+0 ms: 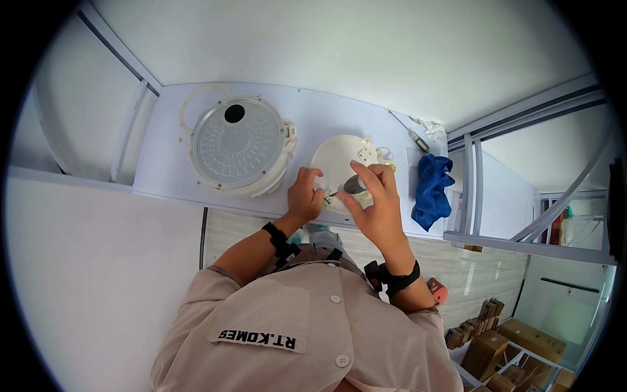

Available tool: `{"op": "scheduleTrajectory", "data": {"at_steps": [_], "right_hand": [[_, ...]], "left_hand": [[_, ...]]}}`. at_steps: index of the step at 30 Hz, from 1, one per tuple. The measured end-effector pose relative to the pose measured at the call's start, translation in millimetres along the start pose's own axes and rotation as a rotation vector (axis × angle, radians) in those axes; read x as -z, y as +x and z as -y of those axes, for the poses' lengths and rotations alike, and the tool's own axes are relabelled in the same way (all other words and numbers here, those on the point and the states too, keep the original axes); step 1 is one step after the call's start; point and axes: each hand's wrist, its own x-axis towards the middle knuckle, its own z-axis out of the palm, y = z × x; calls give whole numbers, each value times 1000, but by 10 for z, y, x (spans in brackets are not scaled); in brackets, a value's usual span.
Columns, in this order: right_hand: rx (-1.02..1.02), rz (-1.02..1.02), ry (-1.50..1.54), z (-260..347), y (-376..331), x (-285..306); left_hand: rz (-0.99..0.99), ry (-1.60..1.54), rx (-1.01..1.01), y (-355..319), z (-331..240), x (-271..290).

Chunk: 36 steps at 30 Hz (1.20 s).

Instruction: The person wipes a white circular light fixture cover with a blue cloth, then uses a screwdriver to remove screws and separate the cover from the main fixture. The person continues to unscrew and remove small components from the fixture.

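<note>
A round cream-white lid [332, 159] lies on the table in front of me, with small fittings along its right and near edges. My left hand [305, 196] is at its near-left edge, fingers curled, thumb by a small metal part [328, 197]; what they grip, if anything, is too small to make out. Over the lid's right side, my right hand [379, 206] has its thumb and index finger stretched apart. A grey rounded piece [354, 185] shows between them; I cannot tell whether the hand touches it. Left of the lid sits a round white appliance body [238, 147], its slotted grey face upward.
A pale loop of band or cord [184, 110] lies behind the appliance body. To the right are a screwdriver [418, 140], a crumpled blue cloth [432, 189] and white crumpled plastic [430, 127]. Metal frame posts [471, 186] border the table's right end. Cardboard boxes [486, 353] stand lower right.
</note>
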Motion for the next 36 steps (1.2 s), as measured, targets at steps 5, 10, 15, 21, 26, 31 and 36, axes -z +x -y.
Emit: {"op": "scheduleTrajectory", "data": {"at_steps": [5,10,15,21,26,31,36], "right_hand": [[38,-48,124,-87,-40,-45],[-127,-17,222,-50,-74,-103],[-202,-88,268,-131,-107,-148],[-110,-172,279,-212,-109,-95],[-134,-279,367,-288,-72,-87],[-268,-311,425,-383,-56,-155],[-337,-338,465,-473,-61,-244]], "left_hand": [[-4,-14,19,4,19,-10],[-2,16,18,7,-24,-3],[-25,27,-9,2,-2,-7],[-19,-2,18,-2,30,-28],[-38,11,-35,6,36,-29],[-43,1,-35,11,-13,-24],[-25,-41,28,-1,-32,-17]]}}
